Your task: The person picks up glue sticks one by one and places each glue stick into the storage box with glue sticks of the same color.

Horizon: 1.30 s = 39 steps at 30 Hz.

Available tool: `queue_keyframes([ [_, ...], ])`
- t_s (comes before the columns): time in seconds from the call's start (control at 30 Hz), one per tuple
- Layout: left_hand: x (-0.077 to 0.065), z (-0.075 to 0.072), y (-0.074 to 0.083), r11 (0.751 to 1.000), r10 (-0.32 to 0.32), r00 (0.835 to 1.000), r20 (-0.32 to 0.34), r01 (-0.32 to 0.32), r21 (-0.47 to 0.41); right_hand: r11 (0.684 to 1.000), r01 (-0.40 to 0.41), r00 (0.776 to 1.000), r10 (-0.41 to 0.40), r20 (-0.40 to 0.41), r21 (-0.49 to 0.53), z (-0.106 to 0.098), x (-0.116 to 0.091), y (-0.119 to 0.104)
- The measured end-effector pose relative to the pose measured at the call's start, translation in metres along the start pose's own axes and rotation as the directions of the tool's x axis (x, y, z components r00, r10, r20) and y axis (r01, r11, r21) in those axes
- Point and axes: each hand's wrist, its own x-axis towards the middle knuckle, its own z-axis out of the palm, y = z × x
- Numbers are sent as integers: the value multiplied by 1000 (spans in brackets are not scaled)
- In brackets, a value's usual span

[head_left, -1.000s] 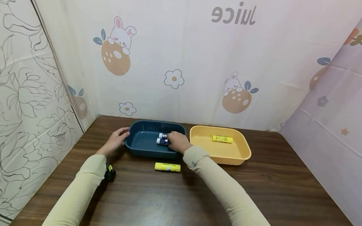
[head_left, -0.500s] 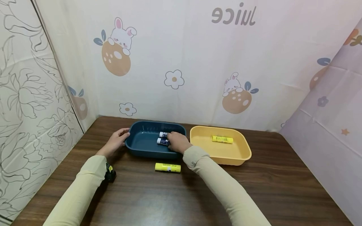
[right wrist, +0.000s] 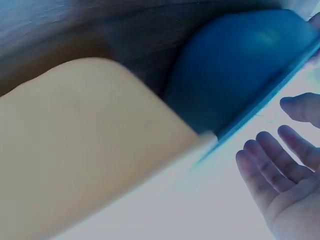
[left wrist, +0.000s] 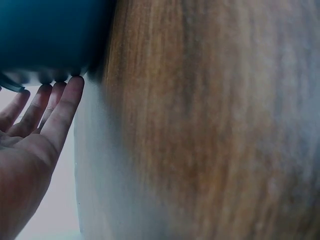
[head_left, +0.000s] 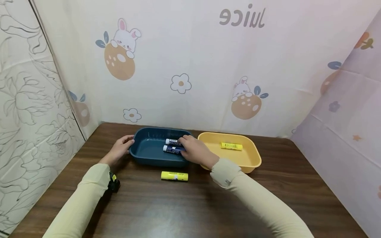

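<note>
Two dark blue glue sticks with white caps lie side by side in the dark blue tray [head_left: 160, 162]; the far glue stick [head_left: 171, 142] and the near glue stick [head_left: 171, 149] have their right ends hidden by my right hand [head_left: 197, 151]. That hand is over the tray's right end, and the right wrist view shows its fingers loosely bent with nothing between them. At the tray's left end is my left hand [head_left: 119, 148]; the left wrist view has its straight fingertips [left wrist: 75, 86] against the tray's outer wall. A yellow glue stick [head_left: 174, 176] lies on the table before the tray.
Right of the blue tray stands a yellow tray [head_left: 250, 155], its left part behind my right hand. Another yellow glue stick [head_left: 231, 146] lies in it. The brown wooden table [head_left: 154, 211] backs onto a printed curtain [head_left: 202, 59]. A black device [head_left: 114, 183] sits at my left wrist.
My right hand has let go of the dark blue glue sticks and drawn up and to the right, uncovering more of them. The left hand stays at the tray's end. The view has shifted slightly.
</note>
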Motion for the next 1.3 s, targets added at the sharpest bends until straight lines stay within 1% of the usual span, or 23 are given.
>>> queue_keyframes([
  [0.13, 0, -2, -5, 1000, 4, 1000, -9, -4, 15, 999, 46, 998, -46, -34, -1, -8, -19, -2],
  [0.3, -2, -3, -7, 1000, 5, 1000, -6, -5, 17, 997, 77, 996, -75, -54, 31, -14, -41, -5],
  [0.43, -2, -4, -6, 1000, 3, 1000, 2, -3, 21, 995, 85, 995, -82, -63, 49, -14, -55, -7],
  [0.6, -3, -5, -5, 1000, -5, 1000, 1, 5, 28, 992, 99, 993, -94, -74, 80, -9, -67, -10],
  [0.83, -3, -5, -4, 1000, 0, 1000, 4, 0, 29, 987, 119, 992, -113, -60, 108, 7, -73, -14],
  [0.93, -3, -4, -4, 999, 6, 1000, 6, -6, 33, 987, 116, 993, -113, -35, 113, 14, -72, -15],
  [1.13, -1, 0, -2, 999, 7, 1000, 6, -7, 38, 994, 68, 995, -74, 64, 86, 29, -69, -20],
  [1.2, 0, 1, -1, 999, 2, 1000, 5, -3, 38, 995, 69, 994, -75, 79, 72, 34, -67, -21],
  [1.3, 0, 2, 1, 999, -2, 1000, 7, 2, 40, 995, 82, 994, -85, 71, 51, 41, -65, -22],
])
